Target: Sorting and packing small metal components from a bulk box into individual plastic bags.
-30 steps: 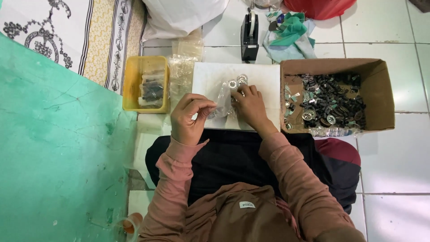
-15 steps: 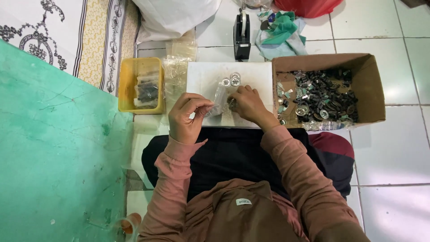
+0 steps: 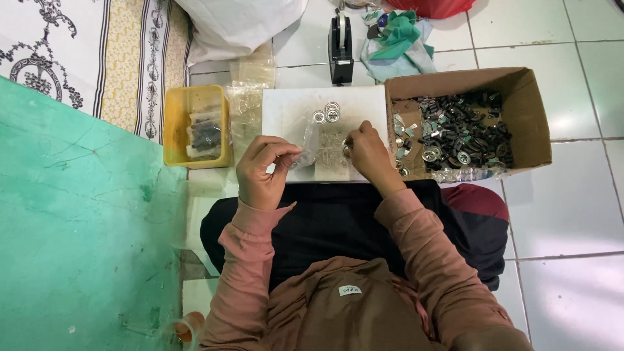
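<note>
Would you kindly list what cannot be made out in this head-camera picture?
- Head view: what the right hand pinches is hidden by its own fingers.
- Head view: the clear plastic bag in the left hand is see-through; its contents are unclear.
- Head view: parts in the cardboard box are too small to identify.
- Head view: the white sack is cut off by the top edge.
</note>
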